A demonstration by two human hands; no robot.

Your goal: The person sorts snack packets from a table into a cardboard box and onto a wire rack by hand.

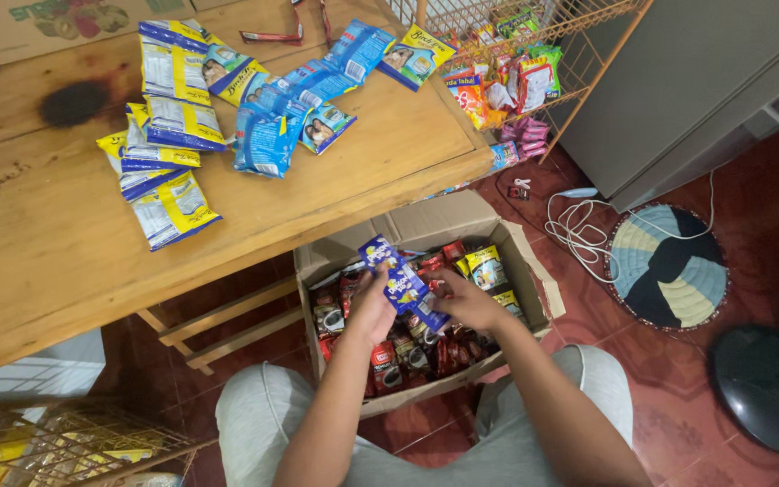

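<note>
Hands (421,302) seemingly around blue sachets (400,281)

The person wears light grey trousers of soft, sweatpant-like cloth (263,406), one leg at each side of the lower view, creased at the knees. Both forearms are bare: no sleeves, watch or rings show on the left hand (373,309) or right hand (469,302).

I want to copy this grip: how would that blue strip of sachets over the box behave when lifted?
The blue sachet strip, held between the left hand and right hand, bends along its length, so it is probably floppy. It looks thin, so likely light. Its glossy wrap may be slippery.
</note>
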